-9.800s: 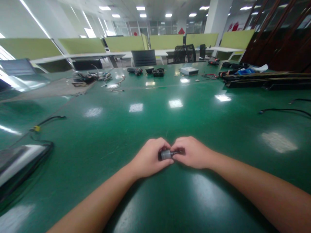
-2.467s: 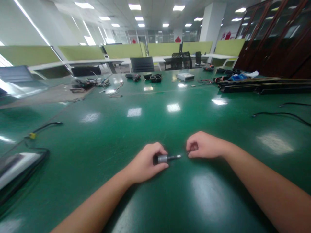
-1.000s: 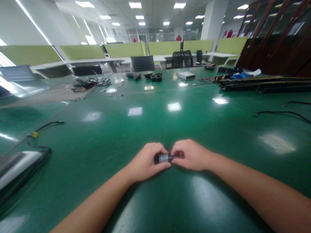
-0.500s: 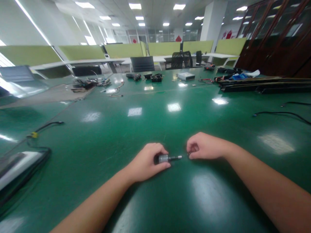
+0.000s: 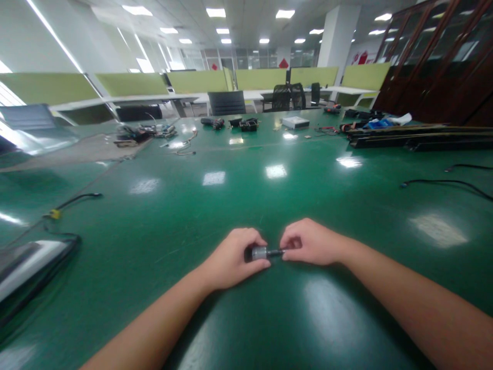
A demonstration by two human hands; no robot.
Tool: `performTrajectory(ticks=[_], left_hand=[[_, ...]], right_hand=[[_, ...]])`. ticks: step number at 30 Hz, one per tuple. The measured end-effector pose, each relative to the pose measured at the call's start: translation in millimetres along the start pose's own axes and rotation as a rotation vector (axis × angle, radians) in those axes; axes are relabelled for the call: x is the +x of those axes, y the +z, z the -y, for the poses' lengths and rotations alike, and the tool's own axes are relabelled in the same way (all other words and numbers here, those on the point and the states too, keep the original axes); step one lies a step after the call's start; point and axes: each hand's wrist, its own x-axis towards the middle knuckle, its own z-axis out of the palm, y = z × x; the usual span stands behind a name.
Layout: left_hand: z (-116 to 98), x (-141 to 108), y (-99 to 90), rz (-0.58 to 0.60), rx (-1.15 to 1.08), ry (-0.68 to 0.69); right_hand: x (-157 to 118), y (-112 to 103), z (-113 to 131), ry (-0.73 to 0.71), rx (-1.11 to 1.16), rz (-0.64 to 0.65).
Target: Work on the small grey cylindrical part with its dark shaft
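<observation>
One green table (image 5: 239,205) extends beneath two hands. We note the right hand (image 5: 314,244), apart a moment ago, now meets what the left hand (image 5: 231,259) holds, its fingers narrowed; both hands, we judge, engage it together, though the right's exact grip we cannot tell. We count one grey cylinder (image 5: 259,253) in the left hand and one dark shaft (image 5: 274,253) projecting to the right hand.

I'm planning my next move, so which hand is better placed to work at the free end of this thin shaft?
Probably the right hand: its thumb and fingertips are already at the free end of the thin shaft, while the left hand is curled around the grey body.
</observation>
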Motion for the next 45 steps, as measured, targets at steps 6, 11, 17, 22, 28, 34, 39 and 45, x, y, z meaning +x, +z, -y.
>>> performTrajectory(ticks=[6, 11, 17, 22, 28, 34, 39, 45], left_hand=[[-2, 12, 9.9, -0.014, 0.021, -0.005], [-3, 13, 9.8, -0.012, 0.018, 0.001], [-4, 12, 8.3, -0.01, 0.012, 0.008], [-3, 12, 9.8, -0.009, 0.018, 0.011], [-1, 12, 10.8, 0.009, 0.037, 0.02], [-2, 13, 10.2, 0.008, 0.029, 0.023], [0, 13, 10.5, 0.021, 0.031, 0.024], [1, 11, 10.4, 0.033, 0.03, 0.028]], right_hand=[[8, 21, 3, -0.077, -0.078, -0.135], [8, 22, 1, -0.1, -0.089, -0.126], [7, 22, 0, -0.096, -0.088, -0.124], [7, 22, 0, -0.106, -0.078, -0.124], [7, 23, -1, -0.126, -0.081, -0.119], [7, 23, -2, -0.118, -0.077, -0.126], [7, 23, -2, -0.12, -0.071, -0.129], [4, 22, -4, -0.121, -0.092, -0.116]])
